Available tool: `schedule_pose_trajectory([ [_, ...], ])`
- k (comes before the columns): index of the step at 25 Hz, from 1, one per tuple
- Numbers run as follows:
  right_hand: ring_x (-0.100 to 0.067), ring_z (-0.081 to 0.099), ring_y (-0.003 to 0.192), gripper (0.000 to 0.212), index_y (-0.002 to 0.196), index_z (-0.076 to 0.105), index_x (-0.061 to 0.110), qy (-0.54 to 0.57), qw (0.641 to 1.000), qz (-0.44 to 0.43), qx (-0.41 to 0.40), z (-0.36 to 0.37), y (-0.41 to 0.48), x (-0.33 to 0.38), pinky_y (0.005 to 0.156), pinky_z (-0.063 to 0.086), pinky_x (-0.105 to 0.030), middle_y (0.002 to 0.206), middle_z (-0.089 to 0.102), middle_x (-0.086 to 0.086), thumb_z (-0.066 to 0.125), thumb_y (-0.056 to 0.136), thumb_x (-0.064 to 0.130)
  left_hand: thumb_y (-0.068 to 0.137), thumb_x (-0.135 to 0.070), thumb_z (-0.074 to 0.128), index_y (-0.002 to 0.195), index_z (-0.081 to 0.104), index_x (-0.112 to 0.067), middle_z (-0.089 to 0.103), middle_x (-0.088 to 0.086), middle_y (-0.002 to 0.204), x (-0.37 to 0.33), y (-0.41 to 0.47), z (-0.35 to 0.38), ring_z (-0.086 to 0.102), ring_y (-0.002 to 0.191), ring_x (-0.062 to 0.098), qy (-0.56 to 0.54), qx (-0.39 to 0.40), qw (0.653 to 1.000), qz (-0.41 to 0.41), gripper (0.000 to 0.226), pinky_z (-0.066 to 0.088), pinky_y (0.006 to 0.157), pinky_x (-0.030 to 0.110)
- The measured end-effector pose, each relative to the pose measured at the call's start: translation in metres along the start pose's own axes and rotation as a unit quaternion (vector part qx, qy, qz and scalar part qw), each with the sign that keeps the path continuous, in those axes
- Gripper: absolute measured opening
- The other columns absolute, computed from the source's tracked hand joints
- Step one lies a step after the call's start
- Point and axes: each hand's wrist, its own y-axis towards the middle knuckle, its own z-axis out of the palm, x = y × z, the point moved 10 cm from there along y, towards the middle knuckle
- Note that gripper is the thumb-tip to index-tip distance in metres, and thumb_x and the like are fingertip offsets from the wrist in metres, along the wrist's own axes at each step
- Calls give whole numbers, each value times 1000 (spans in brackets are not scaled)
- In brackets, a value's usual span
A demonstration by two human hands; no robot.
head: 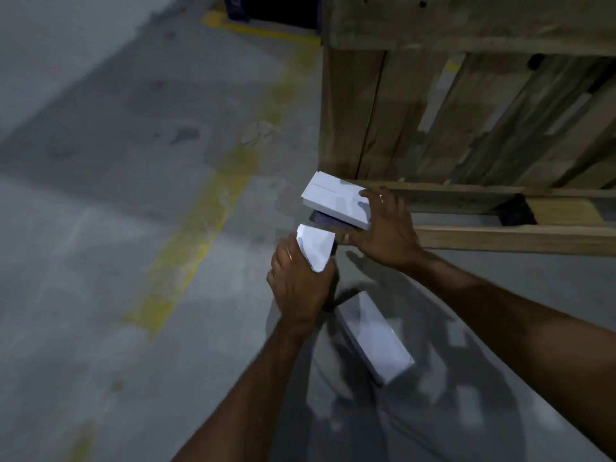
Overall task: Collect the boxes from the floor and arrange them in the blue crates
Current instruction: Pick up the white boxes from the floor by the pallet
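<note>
My right hand (386, 235) grips a flat white box (336, 200) that is stacked on a darker purple box (325, 222), thumb under and fingers over the stack's near edge. My left hand (298, 285) holds a smaller white box (315, 245) just below and left of that stack. A third white box (373, 336) lies on the concrete floor below my hands. A blue crate (273, 10) stands far off at the top of the view, partly cut by the frame.
A wooden pallet (466, 128) leans upright at the right, its base rails (500, 238) running along the floor behind my right hand. A worn yellow line (200, 211) crosses the grey floor (100, 261) toward the crate.
</note>
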Motion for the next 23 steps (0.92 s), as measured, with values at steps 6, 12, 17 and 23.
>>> schedule_pose_trajectory([
  [6, -42, 19, 147, 115, 162, 9, 28, -168, 979, -27, 108, 55, 44, -31, 117, 27, -59, 164, 15, -16, 66, 75, 76, 78, -57, 76, 161, 4, -27, 27, 8, 161, 33, 1, 69, 37, 142, 33, 59, 97, 993, -15, 114, 38, 109, 55],
  [12, -39, 46, 124, 87, 158, 27, 27, -232, 969, -72, 43, 21, 25, -12, 100, 45, -52, 144, 42, -18, 63, 85, 59, 70, -56, 80, 158, 12, -27, 37, 4, 152, 39, -9, 30, 46, 129, 30, 106, 88, 990, -6, 115, 42, 101, 49],
  [17, -42, 49, 118, 70, 154, 41, 26, -289, 949, -118, -34, -61, -40, 55, 98, 42, -54, 142, 46, -24, 61, 90, 49, 70, -45, 81, 156, 29, -24, 46, 2, 148, -8, -35, -84, 51, 124, 27, 254, 9, 965, 59, 102, 39, 95, 44],
  [23, -44, 36, 134, 88, 159, 34, 25, -257, 962, -87, -5, -189, -97, 137, 106, 33, -62, 149, 37, -26, 75, 80, 29, 75, -42, 83, 156, 31, -23, 44, 5, 151, -91, -67, -247, 48, 132, 28, 274, 16, 960, 45, 98, 37, 99, 45],
])
